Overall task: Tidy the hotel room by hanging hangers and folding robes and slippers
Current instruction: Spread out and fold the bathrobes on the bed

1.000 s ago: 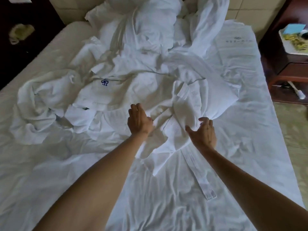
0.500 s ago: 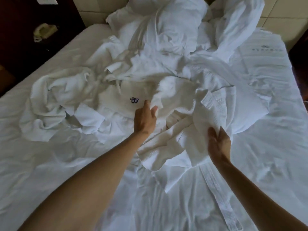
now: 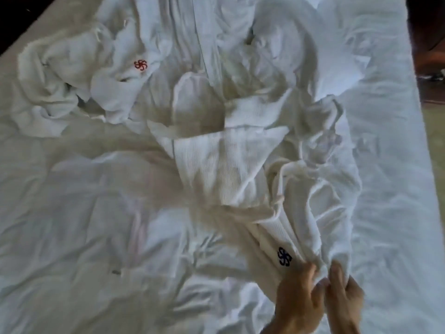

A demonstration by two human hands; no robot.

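Your left hand (image 3: 297, 300) and right hand (image 3: 343, 297) both pinch the blue-logo robe (image 3: 240, 169); nothing looks folded; beyond it the red-logo robe (image 3: 125, 75) lies crumpled.

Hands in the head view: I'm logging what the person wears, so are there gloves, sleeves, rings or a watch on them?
None show. The left hand and right hand are bare, with no gloves or rings visible; the frame cuts off near the wrists.

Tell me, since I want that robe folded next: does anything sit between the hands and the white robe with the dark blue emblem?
No. Both the left hand and right hand grip the white blue-emblem robe directly.
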